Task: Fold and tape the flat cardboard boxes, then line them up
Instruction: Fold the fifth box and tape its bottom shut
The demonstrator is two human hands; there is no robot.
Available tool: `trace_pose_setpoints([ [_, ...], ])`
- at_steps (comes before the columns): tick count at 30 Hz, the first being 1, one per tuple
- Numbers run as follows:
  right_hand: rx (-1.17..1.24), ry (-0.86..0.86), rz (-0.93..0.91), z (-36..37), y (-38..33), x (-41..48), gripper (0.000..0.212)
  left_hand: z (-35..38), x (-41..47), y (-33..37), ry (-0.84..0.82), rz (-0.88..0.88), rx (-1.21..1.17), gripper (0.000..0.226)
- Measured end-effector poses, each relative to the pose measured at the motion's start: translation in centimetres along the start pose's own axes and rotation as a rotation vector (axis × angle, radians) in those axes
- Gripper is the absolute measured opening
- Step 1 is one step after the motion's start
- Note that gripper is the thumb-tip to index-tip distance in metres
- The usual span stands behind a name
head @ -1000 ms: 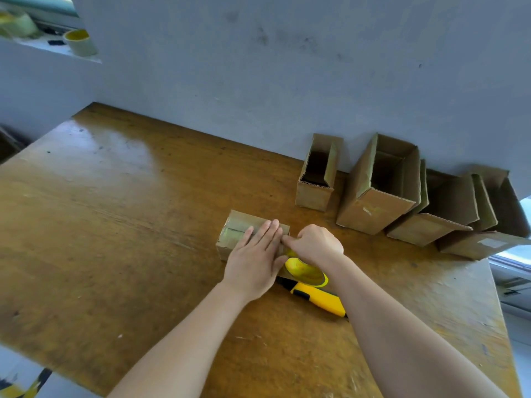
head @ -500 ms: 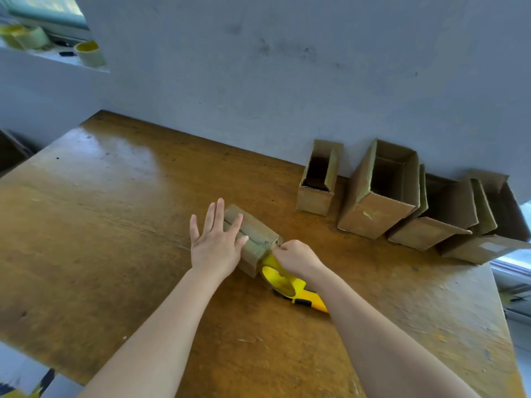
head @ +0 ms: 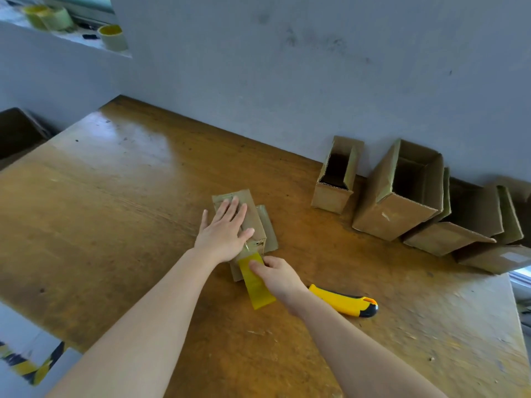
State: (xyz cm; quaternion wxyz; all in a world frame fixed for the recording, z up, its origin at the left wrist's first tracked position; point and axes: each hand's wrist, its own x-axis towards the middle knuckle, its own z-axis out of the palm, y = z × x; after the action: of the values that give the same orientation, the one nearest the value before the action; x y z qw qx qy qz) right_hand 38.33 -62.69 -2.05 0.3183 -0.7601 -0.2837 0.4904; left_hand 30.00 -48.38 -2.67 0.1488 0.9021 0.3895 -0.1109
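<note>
The brown wooden tabletop's [head: 115,211] far edge carries open brown cardboard boxes [head: 399,202] toward its right corner. Mid-tabletop, our left hand [head: 224,234] presses a small brown cardboard box [head: 254,218], fingers straight; our right hand [head: 280,278] pinches a translucent yellow tape strip [head: 257,287] near a yellow-black utility knife [head: 344,301].

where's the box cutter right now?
Head view: the yellow box cutter lies flat on the wooden table, just right of the right hand, which grips the tape roll, and nearer than the open boxes lined along the wall.
</note>
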Motion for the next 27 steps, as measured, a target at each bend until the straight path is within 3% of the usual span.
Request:
trace_pose_setpoints([
  [6, 0.0, 0.042, 0.235, 1.2, 0.1, 0.6, 0.043, -0.6, 0.0, -0.3, -0.079, 0.023, -0.053, 0.082],
  [10, -0.075, 0.063, 0.238, 1.1, 0.0, 0.9, 0.052, -0.6, -0.1, -0.5, -0.103, 0.057, -0.011, 0.101],
  [15, -0.121, 0.038, 0.192, 1.1, -0.3, 0.7, 0.066, 0.1, -0.4, -0.2, -0.005, 0.076, 0.044, 0.099],
  [19, -0.057, 0.006, 0.096, 0.8, -0.7, 0.2, 0.048, 0.7, -0.6, 0.4, 0.078, 0.077, 0.049, 0.097],
  [22, -0.013, -0.017, 0.083, 0.5, -0.4, 0.2, 0.048, 1.1, -1.3, 0.4, 0.164, 0.108, 0.063, 0.089],
  [27, 0.043, -0.018, 0.078, 0.4, -0.1, -0.4, 0.052, 2.4, -3.4, 0.1, 0.409, 0.06, -0.276, 0.084],
])
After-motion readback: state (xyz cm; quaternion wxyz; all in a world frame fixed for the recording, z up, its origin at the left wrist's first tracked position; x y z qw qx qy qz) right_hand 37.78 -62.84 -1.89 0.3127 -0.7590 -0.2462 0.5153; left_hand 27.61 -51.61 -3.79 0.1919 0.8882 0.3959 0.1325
